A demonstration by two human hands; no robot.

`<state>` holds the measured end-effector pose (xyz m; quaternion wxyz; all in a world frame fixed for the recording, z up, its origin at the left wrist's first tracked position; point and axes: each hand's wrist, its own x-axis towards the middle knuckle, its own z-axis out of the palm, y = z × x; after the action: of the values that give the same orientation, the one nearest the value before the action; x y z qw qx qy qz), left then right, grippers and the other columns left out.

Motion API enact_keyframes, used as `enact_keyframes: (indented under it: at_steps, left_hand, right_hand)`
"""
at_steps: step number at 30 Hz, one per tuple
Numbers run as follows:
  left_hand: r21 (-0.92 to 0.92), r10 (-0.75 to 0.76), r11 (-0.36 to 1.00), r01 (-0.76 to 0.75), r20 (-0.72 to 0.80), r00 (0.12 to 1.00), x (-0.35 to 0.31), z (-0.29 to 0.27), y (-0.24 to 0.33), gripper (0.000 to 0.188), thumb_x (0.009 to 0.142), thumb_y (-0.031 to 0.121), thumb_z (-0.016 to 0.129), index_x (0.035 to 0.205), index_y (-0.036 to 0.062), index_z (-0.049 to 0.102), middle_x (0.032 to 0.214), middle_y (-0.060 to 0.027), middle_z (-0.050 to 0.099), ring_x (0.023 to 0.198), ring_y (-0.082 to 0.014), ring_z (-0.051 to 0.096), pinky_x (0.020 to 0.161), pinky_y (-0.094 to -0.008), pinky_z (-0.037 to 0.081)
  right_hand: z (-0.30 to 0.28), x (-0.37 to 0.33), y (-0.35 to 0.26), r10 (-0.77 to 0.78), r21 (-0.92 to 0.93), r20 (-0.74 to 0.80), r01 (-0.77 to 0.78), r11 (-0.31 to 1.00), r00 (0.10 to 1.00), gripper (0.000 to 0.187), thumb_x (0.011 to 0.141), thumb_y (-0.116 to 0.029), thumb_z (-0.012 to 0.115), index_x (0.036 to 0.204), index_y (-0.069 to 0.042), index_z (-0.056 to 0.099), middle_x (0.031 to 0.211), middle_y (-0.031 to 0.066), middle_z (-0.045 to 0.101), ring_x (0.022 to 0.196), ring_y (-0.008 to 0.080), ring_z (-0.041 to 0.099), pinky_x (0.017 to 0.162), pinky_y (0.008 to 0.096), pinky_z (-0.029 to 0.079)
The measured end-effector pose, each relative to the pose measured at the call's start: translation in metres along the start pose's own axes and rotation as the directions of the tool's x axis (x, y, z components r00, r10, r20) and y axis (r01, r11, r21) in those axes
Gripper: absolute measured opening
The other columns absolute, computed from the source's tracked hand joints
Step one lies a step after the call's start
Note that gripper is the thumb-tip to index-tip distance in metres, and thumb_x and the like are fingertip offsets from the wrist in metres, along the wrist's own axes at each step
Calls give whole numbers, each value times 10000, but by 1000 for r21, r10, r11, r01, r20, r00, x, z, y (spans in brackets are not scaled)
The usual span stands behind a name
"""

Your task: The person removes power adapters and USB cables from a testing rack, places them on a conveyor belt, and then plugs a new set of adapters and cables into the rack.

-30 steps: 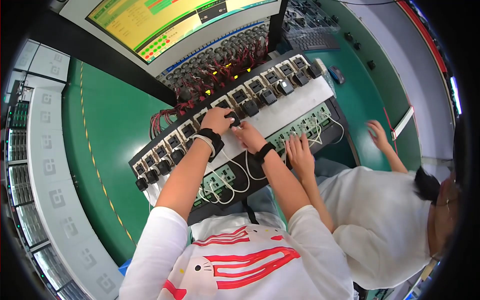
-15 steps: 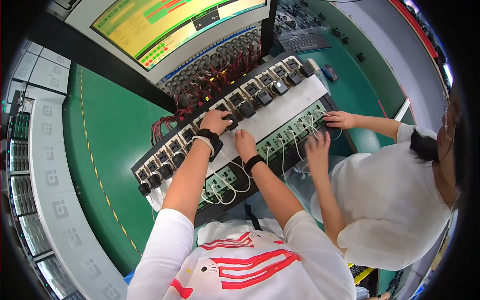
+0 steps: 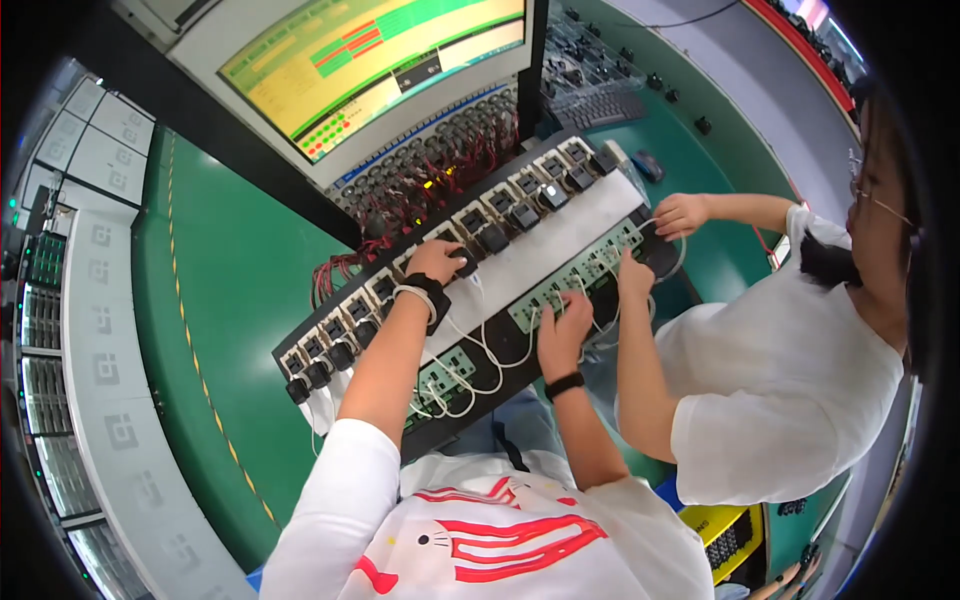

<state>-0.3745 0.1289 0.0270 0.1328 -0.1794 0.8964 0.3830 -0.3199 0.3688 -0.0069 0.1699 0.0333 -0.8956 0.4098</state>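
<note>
At 4 o'clock from left hand (image 3: 440, 262), itself clamped on black power adapter (image 3: 465, 263), right hand (image 3: 567, 330) over green port board (image 3: 519, 317); cannot tell whether its fingers grip.

Screen (image 3: 400, 62) beyond the left hand (image 3: 437, 262) and yellow crate (image 3: 718, 522) right of the right hand (image 3: 564, 332) bear unreadable lettering; white panels (image 3: 115, 350) far left carry grey emblems.

Left hand (image 3: 435, 262) curled, right hand (image 3: 568, 330) lower (apart)
</note>
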Motion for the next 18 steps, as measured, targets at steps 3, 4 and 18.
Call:
enact_keyframes:
  at_steps: [3, 4, 18]
  left_hand:
    - [47, 49, 998, -50, 16, 999, 5, 2, -6, 363, 766, 227, 669, 1098, 84, 647, 1087, -144, 635, 995, -300, 597, 862, -381, 465]
    - [99, 42, 994, -43, 15, 999, 5, 0, -10, 372, 763, 231, 670, 1110, 99, 644, 1136, -139, 612, 1052, -298, 569, 904, -385, 450]
    - [226, 143, 962, -153, 61, 988, 44, 24, 34, 520, 842, 364, 582, 1259, 61, 516, 1286, -161, 506, 1183, -314, 474, 970, -404, 400]
  right_hand:
    - [-13, -33, 40, 80, 180, 405, -165, 970, 911, 87, 789, -75, 516, 855, -19, 506, 766, 136, 498, 707, 276, 506, 640, 349, 409]
    - [-26, -37, 27, 23, 219, 473, -143, 965, 881, 50, 782, -50, 490, 799, -23, 529, 756, 102, 529, 683, 226, 518, 625, 325, 417]
    - [-130, 47, -111, -316, 47, 616, 367, 929, 722, 151, 727, -118, 695, 802, -11, 619, 814, 101, 567, 763, 239, 551, 659, 320, 425]
